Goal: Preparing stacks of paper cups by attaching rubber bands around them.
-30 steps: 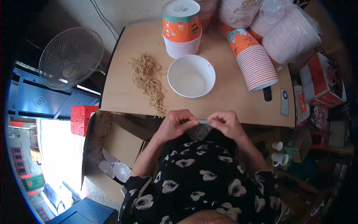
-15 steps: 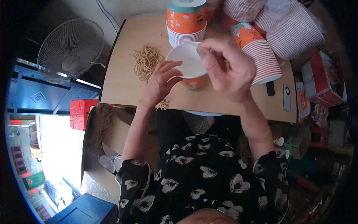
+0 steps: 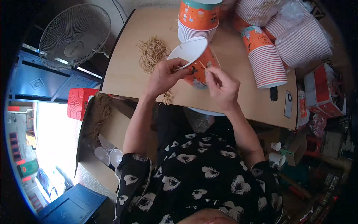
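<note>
Ideally, the left hand (image 3: 163,77), its fingers closed on the rim of the orange paper bucket (image 3: 191,51) tilted by the table's (image 3: 261,102) near edge, should steady it while the right hand (image 3: 223,87), pinching a tan strand (image 3: 202,65), pulls evenly.

Left hand (image 3: 166,76) and right hand (image 3: 223,88) pinch near each other.

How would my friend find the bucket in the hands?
Start at the tan table and look over its middle. There, between the left hand and right hand, is an orange bucket with a white inside. Unlike the standing stack behind and lying stack at right, it's single and tilted.
</note>
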A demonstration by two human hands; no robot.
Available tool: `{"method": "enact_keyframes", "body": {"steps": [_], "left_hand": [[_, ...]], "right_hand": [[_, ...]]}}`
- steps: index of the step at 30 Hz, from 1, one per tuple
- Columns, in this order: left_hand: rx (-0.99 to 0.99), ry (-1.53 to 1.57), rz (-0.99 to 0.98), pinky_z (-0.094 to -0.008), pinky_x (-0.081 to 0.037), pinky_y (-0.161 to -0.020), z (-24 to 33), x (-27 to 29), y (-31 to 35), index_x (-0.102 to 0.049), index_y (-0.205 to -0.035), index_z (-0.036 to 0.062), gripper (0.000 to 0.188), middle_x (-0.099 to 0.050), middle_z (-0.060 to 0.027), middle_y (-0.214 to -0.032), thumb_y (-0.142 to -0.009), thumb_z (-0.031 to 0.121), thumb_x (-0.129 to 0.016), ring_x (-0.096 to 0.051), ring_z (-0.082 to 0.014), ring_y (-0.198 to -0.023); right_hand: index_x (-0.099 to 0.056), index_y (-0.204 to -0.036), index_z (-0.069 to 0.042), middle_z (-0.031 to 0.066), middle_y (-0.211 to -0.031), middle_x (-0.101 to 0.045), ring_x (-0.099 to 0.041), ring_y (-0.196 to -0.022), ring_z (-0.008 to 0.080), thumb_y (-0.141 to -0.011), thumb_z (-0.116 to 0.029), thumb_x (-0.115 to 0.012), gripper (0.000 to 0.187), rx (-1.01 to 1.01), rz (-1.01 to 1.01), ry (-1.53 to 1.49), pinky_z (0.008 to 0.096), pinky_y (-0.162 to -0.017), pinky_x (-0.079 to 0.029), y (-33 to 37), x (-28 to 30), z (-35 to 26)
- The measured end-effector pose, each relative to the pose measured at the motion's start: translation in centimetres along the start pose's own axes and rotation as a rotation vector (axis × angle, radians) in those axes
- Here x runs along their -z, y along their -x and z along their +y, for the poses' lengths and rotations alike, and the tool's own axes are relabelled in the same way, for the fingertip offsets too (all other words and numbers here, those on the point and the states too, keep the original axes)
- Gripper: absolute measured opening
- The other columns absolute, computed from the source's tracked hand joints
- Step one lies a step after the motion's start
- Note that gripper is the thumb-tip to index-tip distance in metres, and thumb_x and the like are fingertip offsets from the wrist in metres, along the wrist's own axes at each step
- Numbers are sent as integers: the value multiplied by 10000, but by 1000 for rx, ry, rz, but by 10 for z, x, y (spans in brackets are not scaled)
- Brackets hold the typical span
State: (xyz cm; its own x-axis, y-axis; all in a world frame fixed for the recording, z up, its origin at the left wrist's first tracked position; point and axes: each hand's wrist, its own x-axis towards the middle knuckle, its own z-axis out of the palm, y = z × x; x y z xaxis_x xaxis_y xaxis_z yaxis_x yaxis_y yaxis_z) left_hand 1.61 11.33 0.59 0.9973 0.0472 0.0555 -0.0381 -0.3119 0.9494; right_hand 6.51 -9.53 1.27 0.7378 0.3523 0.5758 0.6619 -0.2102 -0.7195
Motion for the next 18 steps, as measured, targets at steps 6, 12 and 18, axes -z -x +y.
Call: {"method": "enact_keyframes", "body": {"steps": [6,12,18], "left_hand": [[40,3,51,-230,-472,-628,16,-6,0,-688,-1045,-17,215,-666,-9,-751,-902,143,-683,-564,-33,-702],[-18,11,85,-244,-491,-636,13,-12,2,-687,-1047,-19,211,-692,-34,-781,-894,126,-686,-589,-42,-715],[-73,-52,73,-252,-513,-660,15,-15,1,-686,-1044,-20,204,-714,-59,-811,-884,107,-689,-624,-57,-741]], "right_hand": [[-656,-893,-47,114,-752,-674,-673,-654,263,-801,-35,-711,108,176,20,162,350,-571,-516,2,-4,4],[-670,-881,-7,95,-731,-669,-666,-637,168,-825,-9,-700,64,104,-3,141,291,-573,-507,4,-4,3],[-667,-888,-1,87,-693,-671,-667,-621,133,-842,-15,-695,55,54,-17,112,270,-565,-504,7,-2,5]]}}
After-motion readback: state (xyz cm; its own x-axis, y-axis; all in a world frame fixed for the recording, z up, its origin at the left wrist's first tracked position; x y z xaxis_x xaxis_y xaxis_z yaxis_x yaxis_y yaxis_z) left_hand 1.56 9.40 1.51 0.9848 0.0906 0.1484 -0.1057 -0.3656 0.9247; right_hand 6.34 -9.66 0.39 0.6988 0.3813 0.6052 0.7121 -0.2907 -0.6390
